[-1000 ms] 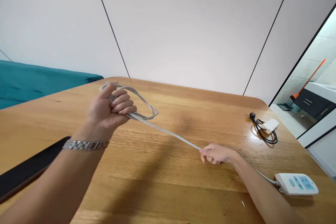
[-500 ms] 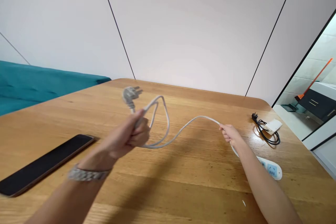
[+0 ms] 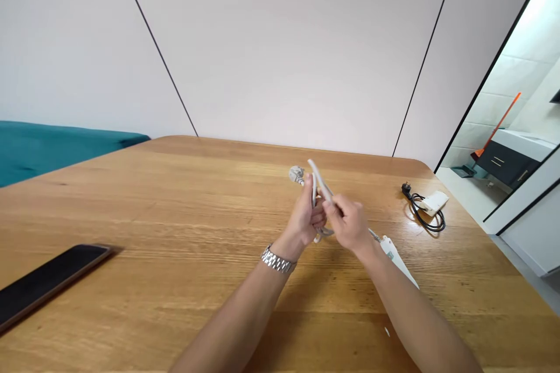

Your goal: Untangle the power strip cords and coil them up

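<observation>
My left hand (image 3: 305, 218), with a metal watch at the wrist, grips a bunch of looped white cable (image 3: 315, 178) above the wooden table (image 3: 175, 215). The cable's plug (image 3: 296, 174) sticks out past the left hand's knuckles. My right hand (image 3: 348, 222) meets the left and pinches the same cable, pressing a loop against the bunch. From under the right hand the cable runs down to a white power strip (image 3: 396, 257), partly hidden behind my right forearm.
A black phone (image 3: 48, 282) lies face up near the table's left front edge. A small white adapter with a coiled black cord (image 3: 426, 210) sits at the far right of the table. A teal sofa (image 3: 52, 145) stands beyond the left edge; a doorway opens at right.
My hands came together at the table's middle. The right hand carried the slack cable over to the left hand's coil, and the power strip slid closer. The view shifted left.
</observation>
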A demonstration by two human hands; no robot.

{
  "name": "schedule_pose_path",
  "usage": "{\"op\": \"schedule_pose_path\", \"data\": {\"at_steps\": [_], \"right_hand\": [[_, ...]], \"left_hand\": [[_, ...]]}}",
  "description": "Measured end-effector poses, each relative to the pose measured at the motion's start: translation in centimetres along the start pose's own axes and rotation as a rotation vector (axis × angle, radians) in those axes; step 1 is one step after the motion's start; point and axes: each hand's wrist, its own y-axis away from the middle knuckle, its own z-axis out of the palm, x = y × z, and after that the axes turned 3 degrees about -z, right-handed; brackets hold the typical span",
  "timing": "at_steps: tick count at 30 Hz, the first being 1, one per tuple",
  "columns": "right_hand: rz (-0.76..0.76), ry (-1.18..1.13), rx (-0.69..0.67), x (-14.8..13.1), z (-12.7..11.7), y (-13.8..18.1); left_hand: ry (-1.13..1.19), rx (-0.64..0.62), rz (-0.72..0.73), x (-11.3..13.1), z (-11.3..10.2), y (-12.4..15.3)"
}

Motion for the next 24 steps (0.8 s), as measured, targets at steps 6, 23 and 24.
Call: {"op": "schedule_pose_path", "data": {"at_steps": [6, 23, 24], "right_hand": [[-0.096, 0.22, -0.364, 0.9, 0.6, 1.1], [0.182, 0.327, -0.686, 5.3, -0.4, 2.1], [0.226, 0.385, -0.666, 5.7, -0.9, 2.2]], "left_hand": [[0.131, 0.082, 0.132, 3.1, -1.4, -1.3], [0.453, -0.17, 0.214, 6.2, -6.4, 0.3], [0.444, -0.167, 0.193, 5.7, -6.4, 0.2]]}}
